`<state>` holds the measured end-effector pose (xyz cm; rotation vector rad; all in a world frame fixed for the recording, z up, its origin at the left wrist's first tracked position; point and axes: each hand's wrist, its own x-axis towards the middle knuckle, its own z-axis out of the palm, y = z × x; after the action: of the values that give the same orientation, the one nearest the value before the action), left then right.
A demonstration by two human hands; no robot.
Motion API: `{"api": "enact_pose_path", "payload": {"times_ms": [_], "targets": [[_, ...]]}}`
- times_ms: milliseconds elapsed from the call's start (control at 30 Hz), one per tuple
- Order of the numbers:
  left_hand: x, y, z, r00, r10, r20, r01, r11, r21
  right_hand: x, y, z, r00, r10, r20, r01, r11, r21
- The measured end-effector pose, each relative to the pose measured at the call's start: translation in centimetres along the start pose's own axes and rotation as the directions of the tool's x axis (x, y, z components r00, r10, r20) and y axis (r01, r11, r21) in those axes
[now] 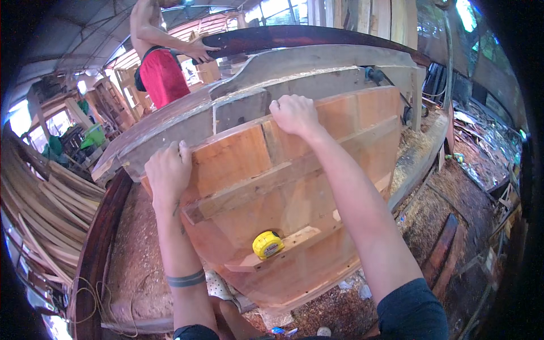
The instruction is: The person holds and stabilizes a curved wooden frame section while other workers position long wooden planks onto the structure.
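A large varnished wooden panel (289, 198) leans upright in front of me, with wooden battens across its face. My left hand (169, 175) is closed over its upper edge at the left corner. Further right along the same edge, my right hand (294, 114) grips the wood with its fingers curled over the far side. On the lower batten rests a yellow tape measure (267, 245), touched by neither hand. The fingertips of both hands are partly hidden behind the panel's edge.
Behind the panel stands a long pale workpiece (317, 85) with sawdust on it. A person in red shorts (162, 76) holds a long dark curved timber (317, 37). Stacked wooden strips (42, 209) lie left; a power tool (374, 75) sits at the right end. Planks (445, 243) lie on the floor.
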<state>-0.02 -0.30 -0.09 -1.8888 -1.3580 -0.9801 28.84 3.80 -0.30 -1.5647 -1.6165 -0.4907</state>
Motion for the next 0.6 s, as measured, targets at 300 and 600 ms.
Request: {"api": "enact_pose_path", "payload": {"times_ms": [300, 600], "targets": [[0.01, 0.03, 0.03, 0.999, -0.030, 0.025, 0.030, 1.000, 0.004, -0.01, 0.08, 0.18, 1.000, 0.007, -0.001, -0.007, 1.000, -0.014], [0.00, -0.21, 0.21, 1.000, -0.009, 0.008, 0.009, 1.000, -0.011, -0.22, 0.27, 0.40, 0.999, -0.033, -0.037, 0.031, 0.998, -0.052]]}}
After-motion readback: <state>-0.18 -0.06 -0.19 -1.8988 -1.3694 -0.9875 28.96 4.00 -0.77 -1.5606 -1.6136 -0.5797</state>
